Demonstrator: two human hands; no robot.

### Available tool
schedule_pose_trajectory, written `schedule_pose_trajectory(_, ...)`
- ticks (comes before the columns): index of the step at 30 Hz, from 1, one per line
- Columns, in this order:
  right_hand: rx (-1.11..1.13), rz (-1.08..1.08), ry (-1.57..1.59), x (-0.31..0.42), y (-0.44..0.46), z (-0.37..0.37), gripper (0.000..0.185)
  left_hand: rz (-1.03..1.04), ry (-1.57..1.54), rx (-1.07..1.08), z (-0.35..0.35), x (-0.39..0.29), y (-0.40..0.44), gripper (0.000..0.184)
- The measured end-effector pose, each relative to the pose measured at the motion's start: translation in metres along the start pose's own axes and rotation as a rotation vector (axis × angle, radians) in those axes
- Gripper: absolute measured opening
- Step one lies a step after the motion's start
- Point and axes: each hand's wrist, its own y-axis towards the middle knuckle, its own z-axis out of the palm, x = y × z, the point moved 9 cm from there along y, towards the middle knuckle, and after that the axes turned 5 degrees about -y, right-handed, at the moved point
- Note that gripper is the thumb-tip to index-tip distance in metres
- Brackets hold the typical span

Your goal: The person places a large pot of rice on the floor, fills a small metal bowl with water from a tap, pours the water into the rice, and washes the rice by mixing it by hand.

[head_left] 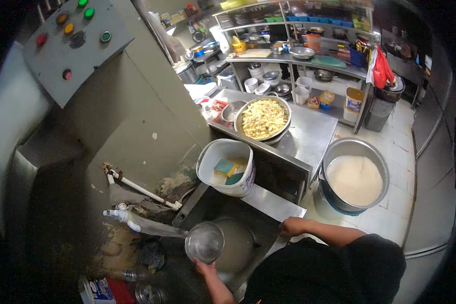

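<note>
My left hand (204, 266) grips the near rim of a round bowl (204, 243), held over the sink. A stream of water (162, 229) runs from a white pipe tap (120, 215) into the bowl. Below and beside it, cloudy water shows in a round vessel or the sink basin (238, 248); I cannot tell which. My right hand (291, 226) is closed at the sink's right rim (277, 247), its fingertips partly hidden. Above the sink stands a white bucket (203, 164) with a green and yellow sponge (226, 167) inside.
On the steel table (311, 126) sits a large pan of pale yellow chopped food (264, 119), beside a small metal bowl (233, 111). A big pot (382, 157) of whitish liquid stands at right. Shelves (289, 58) with kitchenware line the back. A control box (76, 45) hangs upper left.
</note>
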Motion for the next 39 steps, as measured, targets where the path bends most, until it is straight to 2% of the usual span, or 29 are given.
schedule_pose_trajectory(4,0.049,-0.029,-0.017,-0.011,0.013,0.016,0.031,-0.066,0.005,-0.023,-0.002,0.001,-0.001,0.063)
schedule_pose_trajectory(6,0.017,-0.109,0.062,-0.004,0.019,0.012,0.038,-0.080,0.057,-0.086,0.003,-0.004,-0.011,0.064)
schedule_pose_trajectory(7,0.002,-0.149,0.103,0.001,0.021,0.009,0.041,-0.063,0.037,-0.047,0.010,-0.006,-0.014,0.064)
schedule_pose_trajectory(10,-0.038,-0.003,0.323,0.009,0.046,0.008,0.062,-0.020,-0.009,0.030,0.015,-0.007,-0.016,0.063)
schedule_pose_trajectory(13,0.102,0.100,0.674,0.045,0.073,0.006,0.078,-0.010,-0.004,0.013,0.012,-0.006,-0.013,0.061)
schedule_pose_trajectory(15,0.110,0.132,0.891,0.074,0.093,0.005,0.079,-0.024,0.046,-0.023,0.021,-0.013,-0.026,0.060)
schedule_pose_trajectory(16,0.113,0.149,0.999,0.086,0.102,0.005,0.080,-0.048,-0.006,0.070,0.022,-0.010,-0.015,0.060)
schedule_pose_trajectory(19,0.231,0.333,1.192,0.104,0.139,0.033,0.072,-0.036,0.153,-0.019,0.007,-0.010,-0.001,0.057)
schedule_pose_trajectory(22,0.394,0.051,1.365,0.129,0.176,0.067,0.059,-0.025,-0.012,0.253,0.024,-0.015,0.002,0.053)
schedule_pose_trajectory(25,0.175,-0.032,1.259,0.132,0.184,0.072,0.044,0.037,0.091,0.246,0.015,-0.026,0.007,0.052)
schedule_pose_trajectory(28,0.279,0.258,1.191,0.129,0.168,0.074,0.034,0.226,0.272,0.154,0.022,-0.067,-0.010,0.054)
schedule_pose_trajectory(30,0.238,0.142,1.253,0.132,0.178,0.089,0.029,0.581,0.587,0.005,0.011,-0.124,0.000,0.056)
schedule_pose_trajectory(31,0.207,0.083,1.288,0.131,0.187,0.092,0.028,0.707,0.455,-0.001,0.007,-0.158,-0.001,0.056)
schedule_pose_trajectory(32,0.202,0.057,1.243,0.131,0.187,0.086,0.027,0.633,0.412,-0.061,0.048,-0.193,-0.082,0.056)
schedule_pose_trajectory(34,0.202,0.016,1.156,0.138,0.169,0.071,0.026,0.896,0.468,0.030,0.061,-0.267,-0.098,0.056)
schedule_pose_trajectory(35,0.174,0.047,1.270,0.135,0.166,0.069,0.026,1.065,0.413,0.059,0.092,-0.298,-0.151,0.053)
schedule_pose_trajectory(36,0.153,0.078,1.382,0.134,0.164,0.069,0.027,1.222,0.532,0.112,0.105,-0.334,-0.169,0.048)
schedule_pose_trajectory(37,0.137,0.110,1.491,0.134,0.163,0.072,0.027,1.310,0.550,0.124,0.129,-0.353,-0.207,0.046)
schedule_pose_trajectory(38,0.188,0.117,1.462,0.136,0.170,0.082,0.027,1.400,0.565,0.135,0.159,-0.368,-0.250,0.044)
schedule_pose_trajectory(39,0.239,0.121,1.429,0.137,0.183,0.092,0.027,1.540,0.778,0.122,0.189,-0.376,-0.282,0.043)
